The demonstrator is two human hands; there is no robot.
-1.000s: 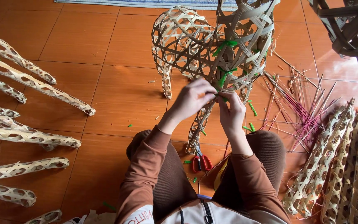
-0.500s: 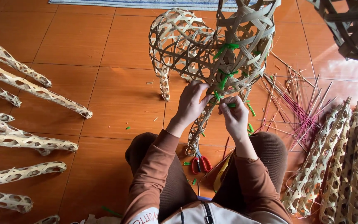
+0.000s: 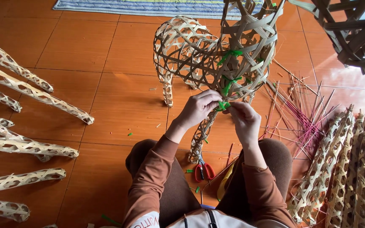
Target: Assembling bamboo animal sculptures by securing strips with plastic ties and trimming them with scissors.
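A woven bamboo animal frame (image 3: 199, 55) stands on the orange tiled floor in front of me. Green plastic ties (image 3: 230, 54) bind its chest where a front leg (image 3: 201, 135) joins. My left hand (image 3: 197, 109) and my right hand (image 3: 243, 120) meet at the top of that leg, and the fingers of both pinch a green tie (image 3: 222, 105). Red-handled scissors (image 3: 203, 169) lie on the floor between my knees.
Woven bamboo leg tubes (image 3: 26, 90) lie in a row on the left, and several more (image 3: 351, 169) lean at the right. Loose bamboo and pink strips (image 3: 300, 114) are scattered right of the frame. A striped mat (image 3: 148, 7) lies at the far edge, and a dark woven frame (image 3: 351, 29) hangs top right.
Both hands have stayed at the joint of leg and body, shifting slightly lower as the fingers work the green tie. The view has tilted a little.
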